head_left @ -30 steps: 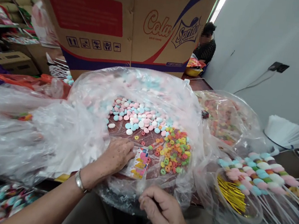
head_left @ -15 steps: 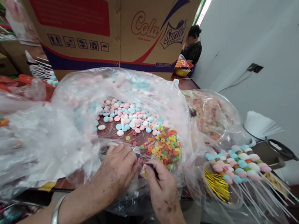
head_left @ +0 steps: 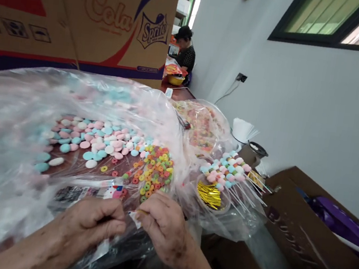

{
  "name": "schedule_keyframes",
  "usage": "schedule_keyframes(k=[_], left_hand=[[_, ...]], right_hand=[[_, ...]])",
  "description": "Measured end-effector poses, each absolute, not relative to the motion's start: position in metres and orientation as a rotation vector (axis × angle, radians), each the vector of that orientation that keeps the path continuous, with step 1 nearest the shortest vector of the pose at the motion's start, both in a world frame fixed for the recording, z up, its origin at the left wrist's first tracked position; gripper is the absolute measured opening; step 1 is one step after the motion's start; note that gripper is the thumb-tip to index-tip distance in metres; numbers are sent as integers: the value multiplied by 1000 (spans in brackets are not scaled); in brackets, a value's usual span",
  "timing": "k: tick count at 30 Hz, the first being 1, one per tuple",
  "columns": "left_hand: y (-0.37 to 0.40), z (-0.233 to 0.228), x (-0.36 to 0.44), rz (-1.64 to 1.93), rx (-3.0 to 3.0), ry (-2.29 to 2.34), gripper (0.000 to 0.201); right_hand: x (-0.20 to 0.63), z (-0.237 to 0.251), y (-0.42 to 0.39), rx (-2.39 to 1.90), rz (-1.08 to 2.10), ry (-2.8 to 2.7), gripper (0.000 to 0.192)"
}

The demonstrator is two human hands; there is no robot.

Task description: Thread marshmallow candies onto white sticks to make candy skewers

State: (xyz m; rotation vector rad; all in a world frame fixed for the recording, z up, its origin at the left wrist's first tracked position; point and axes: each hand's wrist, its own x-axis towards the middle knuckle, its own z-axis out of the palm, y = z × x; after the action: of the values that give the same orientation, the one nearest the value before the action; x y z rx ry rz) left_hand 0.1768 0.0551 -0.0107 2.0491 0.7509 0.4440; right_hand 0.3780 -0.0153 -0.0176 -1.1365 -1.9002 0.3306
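- Clear plastic of a small printed packet (head_left: 135, 216) is pinched between both hands, just in front of the heap of coloured ring candies (head_left: 155, 172), at the near edge of the big transparent bag (head_left: 4, 135) that holds them.
- Left hand (head_left: 91, 225) sits left of the ring candies, knuckles up, fingers curled closed with thumb and forefinger pressed on the packet's left end.
- Right hand (head_left: 165, 229) lies directly in front of the ring candies, wrist angled in from the lower right, fingertips clenched on the packet's right end; a thin stick or tie seems to show at the fingertips, too small to tell.
- Judging from the grip, the step goes well if both pinches stay close together near the packet's mouth, so the thin film does not slip or tear, and the hands keep low over the bag.
- Pastel disc candies (head_left: 97, 140) spread behind and left of the ring candies; candy skewers (head_left: 228, 171) and gold ties (head_left: 209, 194) lie to their right.
- Cardboard box (head_left: 83, 12) stands behind them; another person (head_left: 185, 50) sits far beyond.
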Motion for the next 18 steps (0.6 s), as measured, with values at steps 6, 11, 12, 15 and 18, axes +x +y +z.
schedule_keyframes(k=[6,11,12,15,18], left_hand=[[50,-14,184,334,2001,714,42],[51,-22,190,489,2058,697,33],[51,-24,190,475,2078,703,34],[49,-29,191,441,2085,729,36],[44,-30,191,498,2017,811,37]], right_hand=[[382,-23,-21,-1189,147,-1851,46],[381,-24,-23,-1242,94,-1762,50],[380,-23,-25,-1253,90,-1756,51],[388,-20,-31,-1288,50,-1779,53],[425,-17,-40,-1539,-215,-1710,50]])
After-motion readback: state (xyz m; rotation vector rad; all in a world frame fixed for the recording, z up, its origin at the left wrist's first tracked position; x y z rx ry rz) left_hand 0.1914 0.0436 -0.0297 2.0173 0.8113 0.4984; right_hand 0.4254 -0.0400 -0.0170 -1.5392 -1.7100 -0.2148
